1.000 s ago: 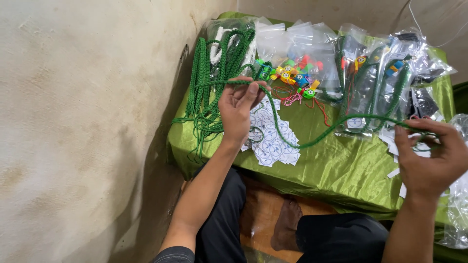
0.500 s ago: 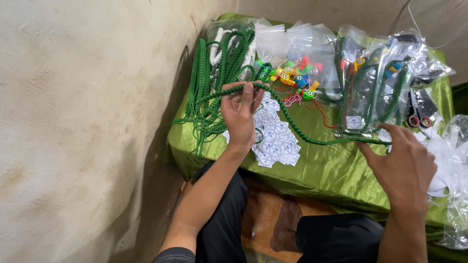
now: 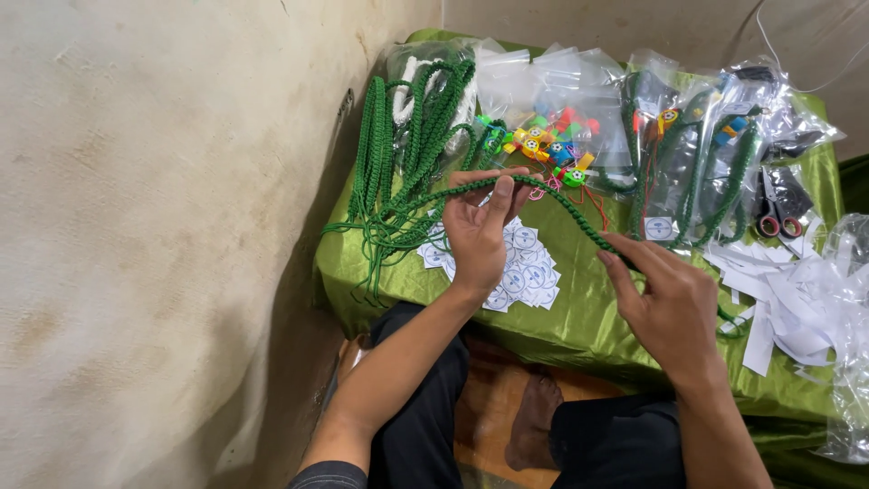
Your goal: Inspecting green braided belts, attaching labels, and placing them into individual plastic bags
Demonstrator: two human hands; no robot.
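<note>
Here, a green braided cord (image 3: 552, 210) is held stretched between two hands above a table draped in green cloth (image 3: 579, 317). The left hand (image 3: 480, 231) is closed on one end of the cord, which is pinched between thumb and fingertips near the table's middle. The other end is gripped by the right hand (image 3: 670, 303), its fingers curled around the cord lower and nearer the front edge; a short green tail is seen beyond that hand. The cord slopes down from the left hand to the right, just above the cloth. Under the left hand, a scatter of round white stickers (image 3: 520, 272) is spread on the cloth. To the left, a bundle of green cords (image 3: 407, 154) is laid out, with loose ends trailing over the table's side beside a plaster wall (image 3: 163, 226). Behind the hands, small coloured toys (image 3: 543, 149) are heaped among clear plastic bags (image 3: 534, 86). Further right, packed bags (image 3: 697, 167) holding green cords and toys are stacked. Scissors (image 3: 778, 213) with red handles are lying beyond them, and white paper strips (image 3: 769, 290) are piled near the right edge. A bare foot (image 3: 534, 421) is seen below the table, between dark trouser legs.
</note>
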